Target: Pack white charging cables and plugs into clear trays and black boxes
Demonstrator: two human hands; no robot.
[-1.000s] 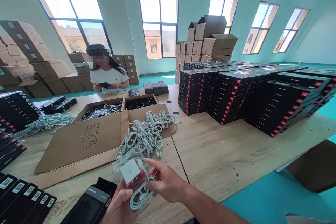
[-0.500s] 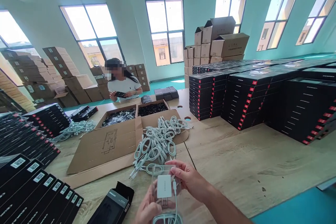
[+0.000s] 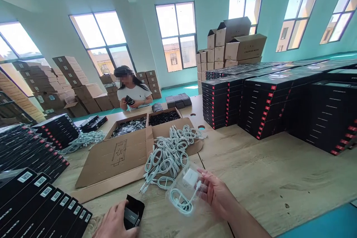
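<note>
My right hand (image 3: pixel 216 192) holds a clear plastic bag (image 3: pixel 184 192) over the wooden table (image 3: pixel 259 171); inside it are a white charger block (image 3: pixel 190 177) and a coiled white cable (image 3: pixel 180 202). My left hand (image 3: pixel 115 223) reaches down at the lower edge and closes on a small open black box (image 3: pixel 133 212) lying on the table. A pile of coiled white cables (image 3: pixel 170 150) lies just beyond the bag, partly on a cardboard flap.
An open cardboard carton (image 3: pixel 131 145) holds dark parts. Stacks of black boxes with red tabs (image 3: pixel 279 104) fill the right side, and more black boxes (image 3: pixel 36 193) line the left. A person in a white shirt (image 3: pixel 132 91) stands across the table. Brown cartons (image 3: pixel 234 42) are stacked behind.
My left hand let go of the bag and dropped to the black box. My right hand carried the bag up and to the right. The view swung slightly left.
</note>
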